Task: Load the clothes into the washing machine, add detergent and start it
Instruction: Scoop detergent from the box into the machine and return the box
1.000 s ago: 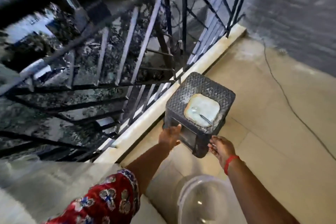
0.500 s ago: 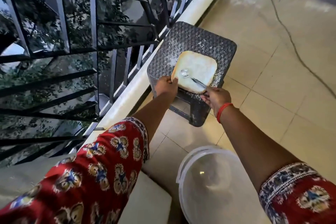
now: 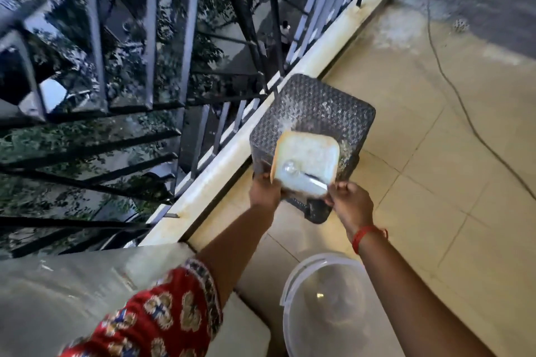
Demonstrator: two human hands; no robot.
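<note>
Hands are gripping my tub of detergent over the stool by the railing: my left hand is clasping its near-left corner, my right hand is pinching its near edge, a spoon lying inside.

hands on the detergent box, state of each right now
Left hand: closed on the near left corner of the detergent box.
Right hand: closed on the box's near right edge.

Woven stool on tiled floor
</note>
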